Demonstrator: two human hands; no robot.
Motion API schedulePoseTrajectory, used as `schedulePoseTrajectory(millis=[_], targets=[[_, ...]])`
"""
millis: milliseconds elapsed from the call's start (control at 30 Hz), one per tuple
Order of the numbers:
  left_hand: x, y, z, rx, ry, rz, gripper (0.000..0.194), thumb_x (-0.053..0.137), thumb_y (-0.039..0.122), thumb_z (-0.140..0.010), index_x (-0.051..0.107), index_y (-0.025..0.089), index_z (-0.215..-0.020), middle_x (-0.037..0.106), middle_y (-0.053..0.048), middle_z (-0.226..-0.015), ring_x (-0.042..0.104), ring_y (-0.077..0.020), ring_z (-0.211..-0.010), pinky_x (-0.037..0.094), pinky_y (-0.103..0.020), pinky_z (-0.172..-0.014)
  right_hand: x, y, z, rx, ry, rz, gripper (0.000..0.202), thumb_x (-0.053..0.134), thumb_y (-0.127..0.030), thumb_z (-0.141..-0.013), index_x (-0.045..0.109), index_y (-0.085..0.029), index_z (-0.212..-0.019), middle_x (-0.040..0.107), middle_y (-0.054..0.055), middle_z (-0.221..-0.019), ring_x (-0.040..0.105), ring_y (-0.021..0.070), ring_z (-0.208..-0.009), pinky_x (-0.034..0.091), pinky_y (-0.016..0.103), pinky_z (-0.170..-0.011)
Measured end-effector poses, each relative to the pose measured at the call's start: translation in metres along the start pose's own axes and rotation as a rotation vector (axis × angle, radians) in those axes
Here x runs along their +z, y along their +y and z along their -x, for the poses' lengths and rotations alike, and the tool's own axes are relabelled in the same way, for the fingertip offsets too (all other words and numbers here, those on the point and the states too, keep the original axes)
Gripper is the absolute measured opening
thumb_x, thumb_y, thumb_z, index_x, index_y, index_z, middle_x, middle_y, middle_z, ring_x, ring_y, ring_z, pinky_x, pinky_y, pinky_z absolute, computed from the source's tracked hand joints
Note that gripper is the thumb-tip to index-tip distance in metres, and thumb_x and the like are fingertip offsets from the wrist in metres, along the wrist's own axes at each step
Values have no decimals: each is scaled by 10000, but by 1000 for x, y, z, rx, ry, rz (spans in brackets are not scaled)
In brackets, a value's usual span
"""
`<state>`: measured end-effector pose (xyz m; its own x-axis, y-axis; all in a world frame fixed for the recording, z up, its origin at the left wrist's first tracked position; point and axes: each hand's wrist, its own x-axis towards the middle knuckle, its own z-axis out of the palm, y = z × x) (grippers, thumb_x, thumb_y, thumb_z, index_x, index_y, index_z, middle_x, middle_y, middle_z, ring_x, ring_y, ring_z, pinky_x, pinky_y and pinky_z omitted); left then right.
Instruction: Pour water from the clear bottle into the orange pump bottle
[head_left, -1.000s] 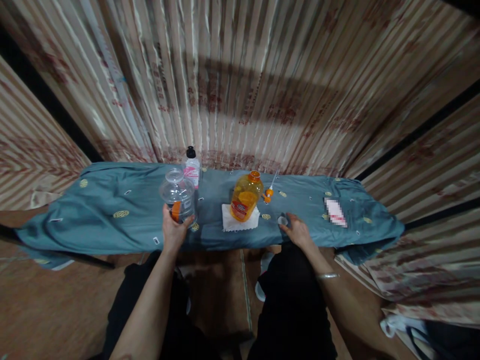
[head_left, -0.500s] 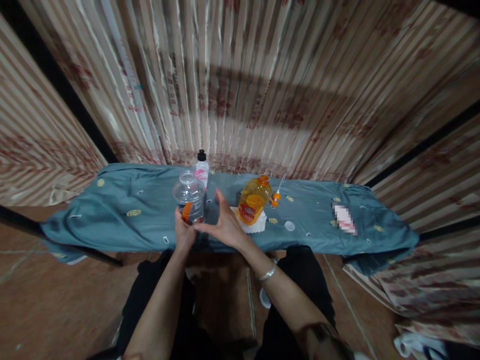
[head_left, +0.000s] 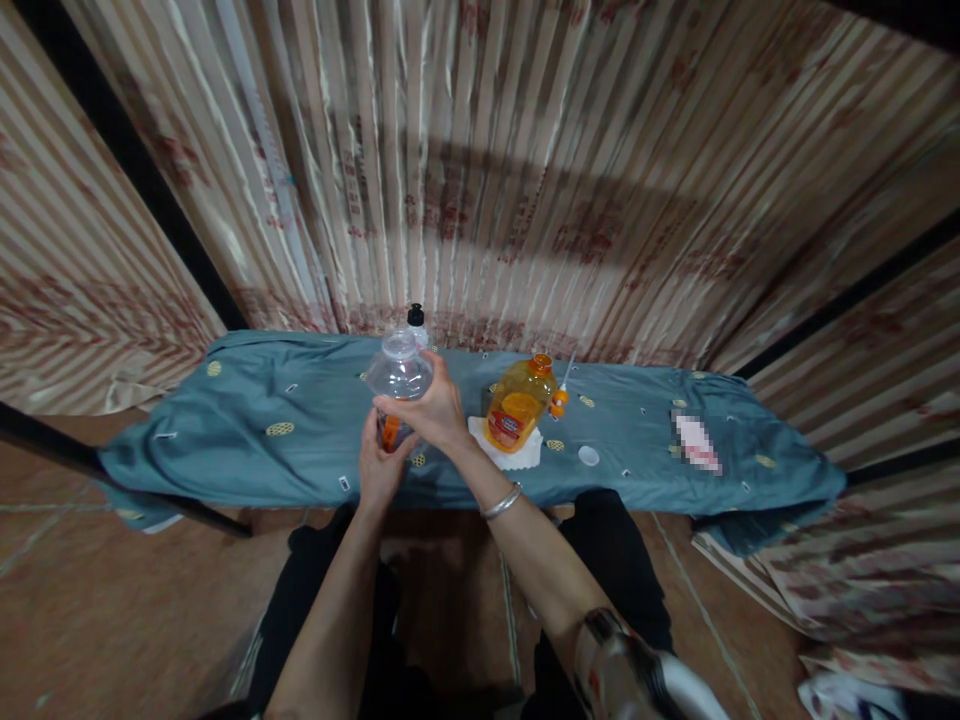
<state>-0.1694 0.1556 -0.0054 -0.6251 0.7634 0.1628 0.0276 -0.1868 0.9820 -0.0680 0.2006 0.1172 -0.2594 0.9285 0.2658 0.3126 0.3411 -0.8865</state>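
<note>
Between my hands is a clear plastic bottle (head_left: 399,376) with an uncapped mouth and a dark label with orange on it. My left hand (head_left: 379,465) grips its lower part, while my right hand (head_left: 433,408) wraps the upper body from the right side. Behind it, partly hidden, stands a white bottle (head_left: 417,332) with a black cap. To the right of my hands an open amber bottle (head_left: 517,405), holding orange liquid and bearing a red label, rests on a white cloth (head_left: 526,456). An orange pump top (head_left: 560,398) with a pale tube lies beside it.
A teal patterned cloth (head_left: 247,440) covers the narrow table. Right of the amber bottle lies a white round disc (head_left: 589,456), with a pixelated pinkish item (head_left: 697,442) farther right. Striped curtains (head_left: 480,180) hang close behind, and dark metal poles (head_left: 142,180) frame the sides.
My right hand has closed onto the clear bottle's upper body; it was spread open beside it before. The view has shifted slightly, and the bottle now covers more of the white one.
</note>
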Motion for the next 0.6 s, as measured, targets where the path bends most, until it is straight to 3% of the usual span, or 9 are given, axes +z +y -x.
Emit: schedulePoseTrajectory(millis=[167,300,400,600], targets=[[7,28,10,-330,-79,509,516,632,534,-933,584,218,-1338,599,-135,-1352,633,-296,-1124,546,-538,-921,-27,-17,-4,-51,156,-138,939,958,-439,-551,505,-180,-1331,715,119,-1270,706,287,-1158,564,426,-1034],[17,48,21,-517,-190,768,593,567,660,-919,609,204,-1294,632,-141,-1293,652,-294,-1084,548,-542,-906,-38,-27,1,-133,162,-302,822,937,-485,-595,556,-206,-1268,722,94,-1248,709,280,-1158,562,433,-1059],[22,54,27,-552,-131,877,607,543,685,-918,612,202,-1279,638,-137,-1271,655,-284,-1062,554,-523,-886,-36,-28,8,-137,163,-386,761,926,-492,-616,578,-207,-1230,727,83,-1228,719,271,-1135,569,428,-1051],[23,55,31,-634,-15,939,453,636,523,-936,620,198,-1252,640,-117,-1246,658,-259,-1021,571,-477,-844,-27,-15,17,-37,249,-323,838,903,-527,-628,540,-170,-1295,741,115,-1214,734,262,-1092,590,418,-998]])
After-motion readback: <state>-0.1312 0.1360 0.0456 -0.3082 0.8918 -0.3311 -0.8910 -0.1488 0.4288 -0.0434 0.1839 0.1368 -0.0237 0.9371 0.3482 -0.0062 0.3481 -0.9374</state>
